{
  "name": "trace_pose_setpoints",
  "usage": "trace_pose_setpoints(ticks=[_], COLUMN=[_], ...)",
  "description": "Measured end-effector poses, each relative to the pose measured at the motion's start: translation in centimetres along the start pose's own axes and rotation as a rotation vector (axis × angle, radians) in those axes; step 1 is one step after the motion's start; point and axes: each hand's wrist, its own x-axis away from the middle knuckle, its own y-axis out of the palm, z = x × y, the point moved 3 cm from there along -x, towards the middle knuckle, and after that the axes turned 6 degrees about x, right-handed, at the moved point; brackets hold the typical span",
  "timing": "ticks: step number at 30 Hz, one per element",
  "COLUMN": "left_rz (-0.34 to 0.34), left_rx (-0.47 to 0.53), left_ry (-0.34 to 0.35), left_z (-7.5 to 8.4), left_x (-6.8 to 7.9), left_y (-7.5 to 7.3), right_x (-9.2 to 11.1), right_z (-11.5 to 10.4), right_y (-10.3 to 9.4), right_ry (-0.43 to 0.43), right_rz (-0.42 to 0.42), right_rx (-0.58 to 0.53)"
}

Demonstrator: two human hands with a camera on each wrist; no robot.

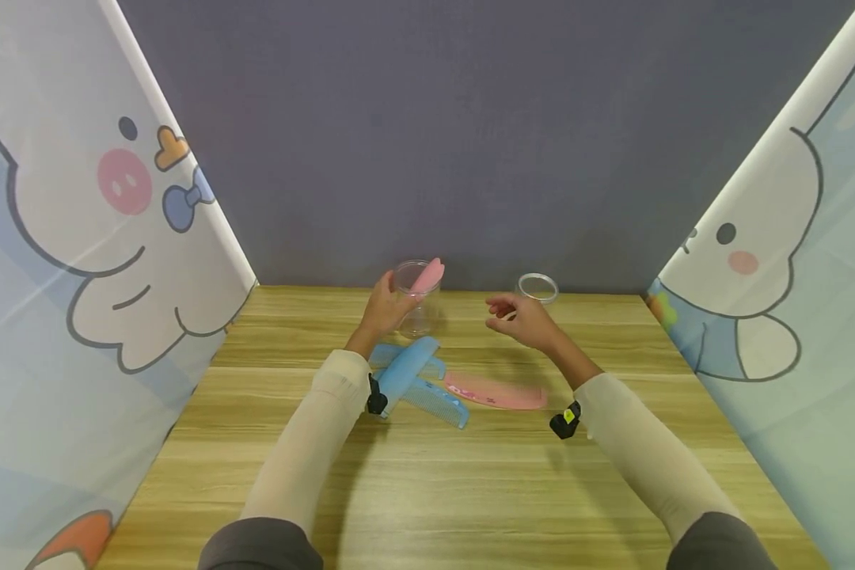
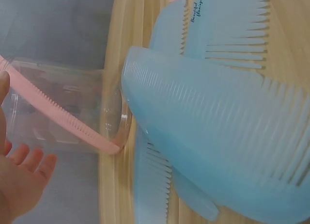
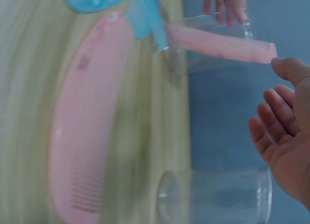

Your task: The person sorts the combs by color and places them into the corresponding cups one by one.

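My left hand (image 1: pixel 385 307) holds a clear plastic jar (image 1: pixel 419 323) near its rim, fingers on the far left side and thumb in front. A pink comb (image 1: pixel 430 275) leans inside this jar, its end sticking up past the rim. To the right, my right hand (image 1: pixel 527 323) hovers with loosely bent fingers and holds nothing; in the right wrist view its thumb tip overlaps the end of the leaning comb. A second pink comb (image 3: pixel 87 112) lies flat on the table between the hands. Several blue combs (image 2: pixel 193 122) are piled crosswise in front of the held jar.
Another clear jar (image 3: pixel 225 197) stands upright behind my right hand, near the table's back edge. A dark grey panel (image 1: pixel 456 158) rises behind the wooden table (image 1: pixel 470 491). Cartoon-printed cloth (image 1: pixel 57 301) walls off both sides.
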Motion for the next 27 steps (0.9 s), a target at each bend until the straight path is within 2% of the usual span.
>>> trace_pose_setpoints(ticks=[8, 14, 20, 27], left_rz=[-0.004, -0.006, -0.011, -0.011], left_rx=[-0.014, -0.034, -0.042, -0.036], left_ry=[-0.016, -0.036, -0.031, -0.04], left_z=[0.2, 0.1, 0.3, 0.3], left_x=[-0.2, -0.3, 0.0, 0.1], left_y=[0.2, 0.3, 0.2, 0.1], right_x=[2.2, 3.8, 5.2, 6.8], right_z=[1.3, 2.5, 3.9, 5.1], right_y=[1.8, 3.1, 3.3, 3.1], right_ry=[-0.054, -0.073, -0.073, -0.056], right_rz=[-0.06, -0.145, -0.169, -0.23], right_rx=[0.059, 0.074, 0.078, 0.161])
